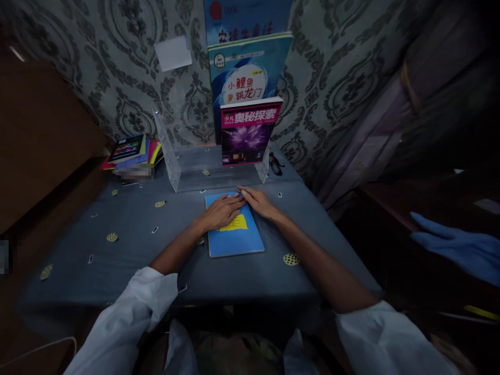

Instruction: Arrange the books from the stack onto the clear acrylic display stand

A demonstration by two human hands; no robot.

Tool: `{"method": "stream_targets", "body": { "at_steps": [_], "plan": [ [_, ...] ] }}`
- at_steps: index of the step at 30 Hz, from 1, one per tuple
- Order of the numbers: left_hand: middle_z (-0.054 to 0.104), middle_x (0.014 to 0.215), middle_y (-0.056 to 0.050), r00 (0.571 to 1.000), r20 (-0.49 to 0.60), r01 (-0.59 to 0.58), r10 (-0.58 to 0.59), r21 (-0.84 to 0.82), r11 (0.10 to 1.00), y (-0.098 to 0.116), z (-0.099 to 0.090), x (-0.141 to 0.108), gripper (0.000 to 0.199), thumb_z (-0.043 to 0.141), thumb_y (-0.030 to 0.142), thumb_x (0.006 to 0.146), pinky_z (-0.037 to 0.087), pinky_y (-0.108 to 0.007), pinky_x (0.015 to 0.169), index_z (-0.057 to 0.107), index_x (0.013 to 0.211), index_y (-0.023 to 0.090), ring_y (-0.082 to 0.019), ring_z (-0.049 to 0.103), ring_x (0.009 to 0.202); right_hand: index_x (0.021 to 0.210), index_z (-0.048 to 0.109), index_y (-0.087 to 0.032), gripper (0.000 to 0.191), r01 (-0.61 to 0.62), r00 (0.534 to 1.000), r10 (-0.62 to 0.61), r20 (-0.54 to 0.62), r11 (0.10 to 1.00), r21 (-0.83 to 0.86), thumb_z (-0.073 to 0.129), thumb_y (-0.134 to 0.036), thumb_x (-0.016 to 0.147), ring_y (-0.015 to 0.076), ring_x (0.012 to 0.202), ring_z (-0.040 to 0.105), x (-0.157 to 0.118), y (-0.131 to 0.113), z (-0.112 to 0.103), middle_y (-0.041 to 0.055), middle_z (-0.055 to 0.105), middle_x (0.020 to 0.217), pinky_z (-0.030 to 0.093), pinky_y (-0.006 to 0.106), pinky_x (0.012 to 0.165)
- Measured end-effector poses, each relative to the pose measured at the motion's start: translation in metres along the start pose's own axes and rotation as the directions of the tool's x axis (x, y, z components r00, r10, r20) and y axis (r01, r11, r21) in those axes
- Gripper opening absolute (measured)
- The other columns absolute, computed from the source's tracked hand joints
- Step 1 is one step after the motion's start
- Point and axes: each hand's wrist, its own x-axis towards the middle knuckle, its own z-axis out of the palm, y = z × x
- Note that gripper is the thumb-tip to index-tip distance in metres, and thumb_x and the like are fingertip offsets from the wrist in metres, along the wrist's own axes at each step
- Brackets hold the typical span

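Note:
A blue book (236, 242) with a yellow patch of text lies flat on the cloth-covered table in front of me. Across its upper left part rests my left hand (224, 211), palm down with the fingers stretched out. My right hand (258, 202) lies at the book's upper right corner, its fingers extended and their tips close to those of the left. Just beyond the hands stands a clear acrylic book rack (211, 179). At its right end a magenta and purple book (250, 133) is upright, with a teal book (250, 62) and a taller blue book (246, 21) behind.
A stack of books (130, 151) sits at the table's back left. Dark glasses (275, 164) lie right of the rack. The patterned wall (195, 112) closes off the back, with a white paper (174, 53) on it. A blue glove (457, 245) is off to the right.

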Motion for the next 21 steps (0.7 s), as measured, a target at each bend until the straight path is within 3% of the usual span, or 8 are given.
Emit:
{"method": "stream_targets", "body": {
  "at_steps": [12, 21],
  "plan": [
    [0.043, 0.157, -0.005, 0.994, 0.042, -0.097, 0.099, -0.04, 0.995, 0.019, 0.0, -0.014, 0.043, 0.036, 0.03, 0.105, 0.017, -0.047, 0.124, 0.049, 0.146, 0.025, -0.02, 0.025, 0.152, 0.133, 0.062, -0.016, 0.045, 0.021, 1.0, -0.021, -0.012, 0.999, -0.044, 0.045, -0.037, 0.097, 0.0289, 0.124, 0.062, -0.003, -0.003, 0.003, 0.0137, 0.066, 0.134, 0.048, 0.05, 0.107],
    [0.041, 0.158, -0.001, 0.988, 0.05, -0.138, 0.143, -0.09, 0.986, 0.032, -0.001, -0.024, 0.042, 0.039, 0.031, 0.105, 0.015, -0.046, 0.125, 0.049, 0.146, 0.032, -0.019, 0.024, 0.152, 0.134, 0.062, -0.022, 0.042, -0.017, 1.0, 0.017, -0.024, 1.0, -0.025, 0.051, -0.032, 0.094, 0.0266, 0.125, 0.061, -0.005, 0.0, 0.006, 0.0088, 0.066, 0.134, 0.047, 0.049, 0.109]
  ]
}}
